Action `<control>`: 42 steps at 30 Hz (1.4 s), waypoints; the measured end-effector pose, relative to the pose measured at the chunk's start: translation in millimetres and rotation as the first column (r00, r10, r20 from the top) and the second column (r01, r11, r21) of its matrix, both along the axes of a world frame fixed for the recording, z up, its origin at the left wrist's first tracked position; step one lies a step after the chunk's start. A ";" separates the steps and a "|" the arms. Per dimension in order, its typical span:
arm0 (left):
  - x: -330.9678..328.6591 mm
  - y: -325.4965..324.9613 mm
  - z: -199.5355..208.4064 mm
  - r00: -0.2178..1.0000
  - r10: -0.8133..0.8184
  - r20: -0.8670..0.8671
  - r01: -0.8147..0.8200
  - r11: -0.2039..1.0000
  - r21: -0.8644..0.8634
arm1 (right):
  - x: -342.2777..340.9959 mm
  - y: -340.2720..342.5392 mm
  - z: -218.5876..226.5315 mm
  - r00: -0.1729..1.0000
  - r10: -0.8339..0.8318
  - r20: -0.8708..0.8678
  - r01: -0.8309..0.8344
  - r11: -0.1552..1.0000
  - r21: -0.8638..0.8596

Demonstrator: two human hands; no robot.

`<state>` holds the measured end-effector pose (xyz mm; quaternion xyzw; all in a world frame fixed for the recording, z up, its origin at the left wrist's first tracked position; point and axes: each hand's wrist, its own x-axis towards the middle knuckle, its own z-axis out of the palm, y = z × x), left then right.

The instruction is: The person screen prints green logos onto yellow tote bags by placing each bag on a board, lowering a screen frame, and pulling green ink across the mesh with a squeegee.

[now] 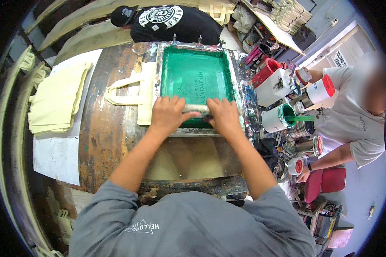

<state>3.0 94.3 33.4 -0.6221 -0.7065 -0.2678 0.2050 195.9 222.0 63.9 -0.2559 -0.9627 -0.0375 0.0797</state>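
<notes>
A screen printing frame [234, 79] lies on the worktable, its mesh covered with green ink [188, 64] and showing a printed design. My left hand [167, 115] and my right hand [224, 116] both grip the pale handle of a squeegee [196, 109] laid across the near part of the mesh. Its blade is mostly hidden by the hands and handle. From under the frame's left side sticks out a cream tote bag [146, 98], with its handle loop pointing left. Farther left, a stack of folded cream tote bags [58, 100] rests on white paper.
Along the right side of the stained wooden table [103, 141] stand several ink tubs and cans, including a white bucket with green ink [275, 119]. A co-worker [347, 115] reaches among them. Another person [176, 25] bends beyond the table. Racks with fabric [19, 115] line the left.
</notes>
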 end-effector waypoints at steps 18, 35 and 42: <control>-2.3 -118.9 -61.7 0.855 0.323 0.406 -0.252 0.943 -0.218 | 34.2 -44.8 -11.7 0.975 0.032 -0.222 0.013 0.980 0.200; -24.9 -53.7 -63.7 0.761 0.474 0.444 -0.471 0.873 -0.124 | -12.2 12.2 143.9 0.827 0.200 -0.525 0.046 0.907 0.419; -38.8 -60.0 -80.3 0.620 0.548 0.562 -0.496 0.828 -0.260 | -40.2 45.1 192.2 0.813 0.158 -0.560 0.032 0.949 0.315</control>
